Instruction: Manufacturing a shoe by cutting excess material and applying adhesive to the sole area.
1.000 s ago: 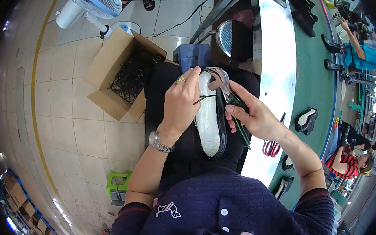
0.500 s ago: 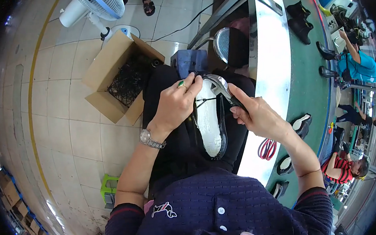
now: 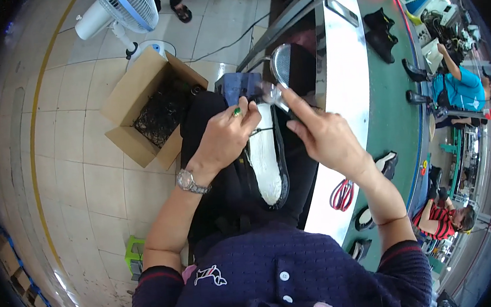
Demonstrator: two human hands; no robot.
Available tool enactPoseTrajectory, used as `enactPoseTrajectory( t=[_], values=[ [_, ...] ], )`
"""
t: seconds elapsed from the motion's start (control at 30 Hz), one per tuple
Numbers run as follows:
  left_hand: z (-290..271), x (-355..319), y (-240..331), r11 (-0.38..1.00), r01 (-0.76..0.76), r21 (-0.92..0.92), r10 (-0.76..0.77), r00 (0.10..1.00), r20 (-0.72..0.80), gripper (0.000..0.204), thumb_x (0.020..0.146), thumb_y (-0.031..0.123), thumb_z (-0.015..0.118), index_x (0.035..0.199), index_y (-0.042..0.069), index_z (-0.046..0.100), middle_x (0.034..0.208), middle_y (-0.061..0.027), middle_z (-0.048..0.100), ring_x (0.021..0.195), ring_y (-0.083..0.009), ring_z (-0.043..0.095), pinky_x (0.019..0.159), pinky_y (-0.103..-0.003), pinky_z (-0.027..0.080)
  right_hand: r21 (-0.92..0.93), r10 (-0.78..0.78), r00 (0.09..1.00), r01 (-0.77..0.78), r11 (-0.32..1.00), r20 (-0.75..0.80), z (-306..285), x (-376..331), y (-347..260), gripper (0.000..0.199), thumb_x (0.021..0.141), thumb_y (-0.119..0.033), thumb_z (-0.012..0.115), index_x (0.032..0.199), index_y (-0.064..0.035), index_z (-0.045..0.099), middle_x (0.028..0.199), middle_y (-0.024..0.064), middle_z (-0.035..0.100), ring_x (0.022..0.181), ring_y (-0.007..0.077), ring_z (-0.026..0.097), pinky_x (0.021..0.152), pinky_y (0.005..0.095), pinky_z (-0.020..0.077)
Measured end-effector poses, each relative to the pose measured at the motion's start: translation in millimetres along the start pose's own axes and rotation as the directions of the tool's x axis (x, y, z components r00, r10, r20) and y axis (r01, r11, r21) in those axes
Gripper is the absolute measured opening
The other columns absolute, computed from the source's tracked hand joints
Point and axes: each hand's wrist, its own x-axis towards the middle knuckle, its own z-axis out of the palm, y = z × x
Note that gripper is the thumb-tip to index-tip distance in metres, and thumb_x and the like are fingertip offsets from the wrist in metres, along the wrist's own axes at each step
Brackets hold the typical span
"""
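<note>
A black shoe with a white sole (image 3: 266, 157) lies bottom-up on my lap, toe pointing away from me. My left hand (image 3: 224, 139), with a green ring and a wristwatch, grips the shoe's left edge near the toe and pinches a thin black strand across the sole. My right hand (image 3: 326, 138) is at the toe end on the right, index finger stretched out, closed on a metal tool (image 3: 272, 95) that is blurred by motion. What kind of tool it is cannot be made out here.
An open cardboard box (image 3: 118, 108) of dark parts stands on the tiled floor to my left, a white fan (image 3: 124, 10) beyond it. To the right runs a steel-edged green conveyor (image 3: 396, 84) carrying black shoes. Red-handled scissors (image 3: 341, 195) lie on its edge. Other people (image 3: 459, 87) work across it.
My right hand has moved with the tool from the middle of the sole up to the toe end. My left hand has stayed on the shoe's edge.
</note>
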Motion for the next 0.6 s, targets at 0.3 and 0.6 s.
enactPoseTrajectory(
  t=[0.3, 0.6],
  values=[
    [3.7, 1.8, -3.2, 0.999, 0.030, -0.021, -0.030, 1.000, -0.007, 0.027, 0.081, 0.003, 0.059, 0.108, -0.001, 0.060, 0.108, -0.0224, 0.063, 0.081, -0.0238, 0.066, 0.068, -0.031, 0.055, -0.101, 0.033, 0.998, -0.027, 0.995, 0.060, 18.6, -0.4, 10.0, 0.070, 0.093, -0.013, 0.057, 0.153, -0.0154, 0.020, 0.073, 0.0192, 0.065, 0.058, 0.0352, 0.064, 0.054, 0.0431, 0.0523],
    [7.9, 3.6, -3.5, 0.985, 0.135, -0.109, -0.139, 0.990, -0.029, 0.031, 0.078, -0.001, 0.063, 0.109, 0.001, 0.064, 0.110, -0.0172, 0.068, 0.090, -0.0288, 0.069, 0.075, -0.035, 0.056, -0.090, 0.019, 0.997, -0.013, 0.996, 0.068, 24.7, -4.0, 15.9, 0.073, 0.093, -0.012, 0.057, 0.153, -0.0151, 0.016, 0.076, 0.0189, 0.066, 0.060, 0.0331, 0.066, 0.055, 0.0437, 0.0522]
  ],
)
